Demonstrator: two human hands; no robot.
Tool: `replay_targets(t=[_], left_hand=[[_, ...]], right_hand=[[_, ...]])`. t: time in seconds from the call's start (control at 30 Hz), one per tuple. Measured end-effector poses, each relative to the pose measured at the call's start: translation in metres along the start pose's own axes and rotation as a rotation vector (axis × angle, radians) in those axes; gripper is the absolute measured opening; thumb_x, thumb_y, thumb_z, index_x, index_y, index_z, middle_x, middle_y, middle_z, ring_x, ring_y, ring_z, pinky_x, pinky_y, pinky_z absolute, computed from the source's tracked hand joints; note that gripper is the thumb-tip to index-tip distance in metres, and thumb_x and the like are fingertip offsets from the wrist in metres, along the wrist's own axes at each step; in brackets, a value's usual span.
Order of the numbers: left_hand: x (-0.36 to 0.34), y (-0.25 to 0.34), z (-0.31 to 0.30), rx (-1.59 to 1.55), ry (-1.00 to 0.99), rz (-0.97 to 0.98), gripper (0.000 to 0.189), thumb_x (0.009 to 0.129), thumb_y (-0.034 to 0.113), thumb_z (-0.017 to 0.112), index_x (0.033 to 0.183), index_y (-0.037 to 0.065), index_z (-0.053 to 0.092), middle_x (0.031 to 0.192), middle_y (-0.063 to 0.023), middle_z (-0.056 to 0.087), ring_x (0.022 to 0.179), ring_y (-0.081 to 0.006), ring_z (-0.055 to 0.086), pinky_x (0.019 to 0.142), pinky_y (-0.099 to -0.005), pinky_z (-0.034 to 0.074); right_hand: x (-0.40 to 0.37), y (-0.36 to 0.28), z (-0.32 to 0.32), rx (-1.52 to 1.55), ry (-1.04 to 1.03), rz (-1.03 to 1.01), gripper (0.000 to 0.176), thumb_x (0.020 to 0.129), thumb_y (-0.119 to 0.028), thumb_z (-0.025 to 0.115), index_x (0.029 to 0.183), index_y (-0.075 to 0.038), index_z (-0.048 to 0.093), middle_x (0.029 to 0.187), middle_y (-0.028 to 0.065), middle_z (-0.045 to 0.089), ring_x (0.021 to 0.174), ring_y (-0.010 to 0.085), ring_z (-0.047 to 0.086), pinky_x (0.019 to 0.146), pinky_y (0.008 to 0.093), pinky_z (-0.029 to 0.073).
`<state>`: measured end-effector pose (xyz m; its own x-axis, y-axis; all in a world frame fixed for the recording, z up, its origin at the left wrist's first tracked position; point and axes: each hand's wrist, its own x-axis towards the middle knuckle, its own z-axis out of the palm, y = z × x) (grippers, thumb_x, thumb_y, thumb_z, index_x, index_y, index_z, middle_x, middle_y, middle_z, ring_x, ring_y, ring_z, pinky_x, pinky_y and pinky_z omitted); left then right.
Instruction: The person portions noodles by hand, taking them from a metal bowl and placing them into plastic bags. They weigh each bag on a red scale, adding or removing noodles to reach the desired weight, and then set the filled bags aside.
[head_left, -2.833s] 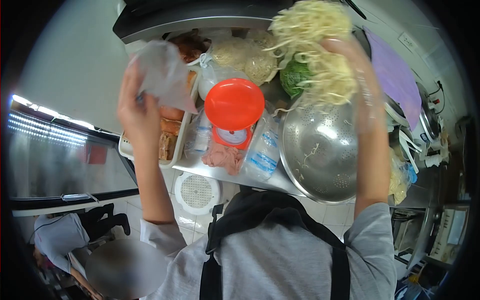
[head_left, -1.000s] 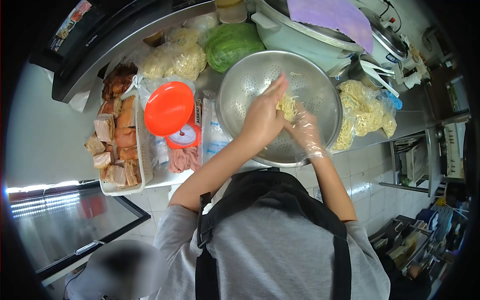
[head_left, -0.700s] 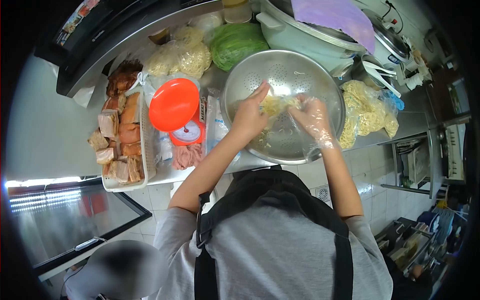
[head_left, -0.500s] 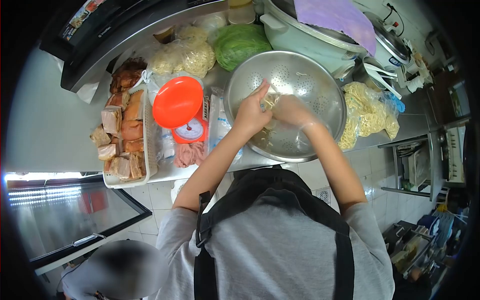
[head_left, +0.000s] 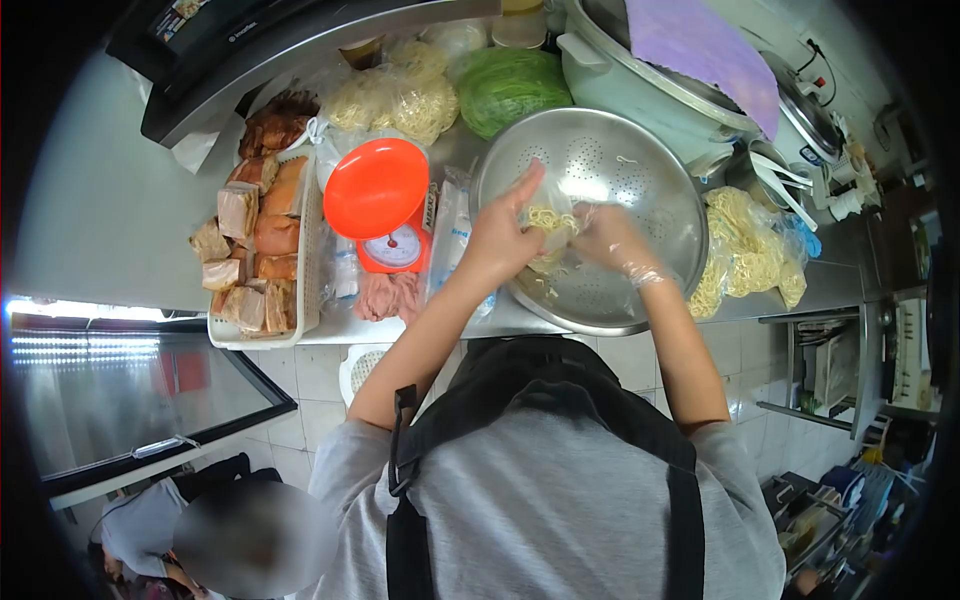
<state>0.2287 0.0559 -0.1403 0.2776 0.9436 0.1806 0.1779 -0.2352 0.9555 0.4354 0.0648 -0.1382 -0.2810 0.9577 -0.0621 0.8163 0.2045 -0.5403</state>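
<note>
Over a large metal colander (head_left: 655,205), my left hand (head_left: 508,232) holds a small clear plastic bag of yellow noodles (head_left: 548,222), its thumb pointing up. My right hand (head_left: 612,240), in a thin clear glove, is closed at the bag's right side with the fingers curled in; it is slightly blurred and the fingertips are partly hidden. A few noodle strands lie in the colander, on its far wall and beneath my hands.
Left of the colander stand a red kitchen scale (head_left: 392,245), pink meat strips (head_left: 388,297) and a white basket (head_left: 305,290) of meat chunks. Bagged noodles (head_left: 750,245) lie at right. Behind are a bag of greens (head_left: 512,92) and a large pot (head_left: 620,85). Another person (head_left: 150,530) is at lower left.
My right hand, blurred by motion before, is now steadier and slightly apart from my left hand. More noodles show in the bag. The whole view has shifted a little.
</note>
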Motion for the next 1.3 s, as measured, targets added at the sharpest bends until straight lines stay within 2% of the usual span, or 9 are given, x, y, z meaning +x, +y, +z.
replay_targets(t=[0.2,0.3,0.5,0.7,0.77,0.93,1.03,1.2,1.3], left_hand=[[0.003,-0.01,-0.006,0.04,0.007,-0.043,0.076,0.07,-0.002,0.059,0.144,0.0,0.041,0.152,-0.0163,0.038,0.138,-0.0283,0.041,0.099,-0.0288,0.046],[0.002,0.002,0.001,0.062,-0.033,-0.034,0.075,0.071,0.0,0.059,0.144,-0.001,0.04,0.153,-0.0169,0.037,0.139,-0.0284,0.04,0.099,-0.0286,0.046],[-0.004,-0.002,-0.003,0.002,-0.004,-0.082,0.075,0.073,0.003,0.058,0.145,0.0,0.039,0.153,-0.0174,0.036,0.141,-0.0282,0.037,0.099,-0.0282,0.045],[-0.008,0.0,-0.002,-0.043,0.015,-0.078,0.075,0.073,-0.004,0.053,0.146,0.002,0.038,0.154,-0.016,0.034,0.142,-0.0281,0.036,0.1,-0.0279,0.047],[-0.007,0.012,0.0,-0.217,0.026,-0.146,0.075,0.073,-0.007,0.051,0.146,0.003,0.038,0.155,-0.0158,0.034,0.142,-0.0281,0.035,0.099,-0.0301,0.049],[-0.01,0.051,-0.017,-0.171,0.005,-0.033,0.075,0.074,-0.011,0.045,0.147,0.004,0.038,0.156,-0.0149,0.031,0.143,-0.0279,0.031,0.1,-0.0326,0.048],[-0.008,0.058,-0.035,0.005,-0.011,0.152,0.076,0.075,-0.014,0.041,0.148,0.004,0.037,0.159,-0.0119,0.025,0.144,-0.0307,0.028,0.09,-0.0311,0.056],[0.003,0.066,-0.025,-0.191,-0.055,0.061,0.076,0.074,-0.015,0.039,0.149,0.002,0.035,0.16,-0.0125,0.02,0.144,-0.0335,0.028,0.086,-0.0331,0.059],[0.008,0.072,-0.02,-0.272,-0.015,0.021,0.076,0.076,-0.015,0.039,0.149,0.002,0.032,0.161,-0.0128,0.017,0.143,-0.0347,0.028,0.083,-0.0344,0.06]], right_hand=[[-0.005,-0.055,-0.069,0.153,0.062,-0.011,0.025,0.079,-0.017,0.071,0.098,-0.001,0.07,0.086,0.0131,0.073,0.074,0.0217,0.069,0.07,0.0354,0.053],[0.002,-0.061,-0.07,0.302,-0.005,-0.388,0.026,0.081,-0.02,0.072,0.099,-0.001,0.07,0.091,0.0134,0.071,0.077,0.0139,0.067,0.072,0.032,0.053],[0.049,0.001,-0.091,0.539,0.194,0.166,0.025,0.086,-0.02,0.068,0.106,-0.004,0.069,0.103,0.0117,0.07,0.091,0.0226,0.067,0.084,0.0332,0.052],[0.105,0.146,0.032,-0.322,0.5,-0.282,0.02,0.09,-0.018,0.061,0.105,-0.009,0.07,0.11,0.0146,0.067,0.096,0.032,0.065,0.093,0.0402,0.049],[0.109,0.119,0.073,-0.023,0.192,-0.003,0.028,0.087,-0.019,0.06,0.113,-0.013,0.069,0.113,0.0172,0.067,0.101,0.0329,0.065,0.095,0.0401,0.048],[0.054,0.076,0.081,-0.032,-0.58,-0.151,0.032,0.086,-0.018,0.059,0.115,-0.008,0.068,0.115,0.0146,0.067,0.106,0.0303,0.063,0.098,0.0395,0.048],[0.034,0.08,0.038,0.024,-0.505,-0.168,0.031,0.084,-0.02,0.064,0.112,-0.006,0.068,0.121,0.0157,0.064,0.111,0.0305,0.061,0.099,0.0399,0.048],[0.051,0.128,0.023,-0.632,-0.157,0.026,0.034,0.076,-0.015,0.073,0.109,-0.008,0.069,0.125,0.0129,0.061,0.115,0.0302,0.058,0.1,0.0385,0.048],[0.045,0.096,0.07,-0.326,-0.282,0.281,0.034,0.094,-0.029,0.051,0.12,-0.013,0.065,0.113,0.0183,0.066,0.109,0.0319,0.062,0.098,0.0414,0.047]])
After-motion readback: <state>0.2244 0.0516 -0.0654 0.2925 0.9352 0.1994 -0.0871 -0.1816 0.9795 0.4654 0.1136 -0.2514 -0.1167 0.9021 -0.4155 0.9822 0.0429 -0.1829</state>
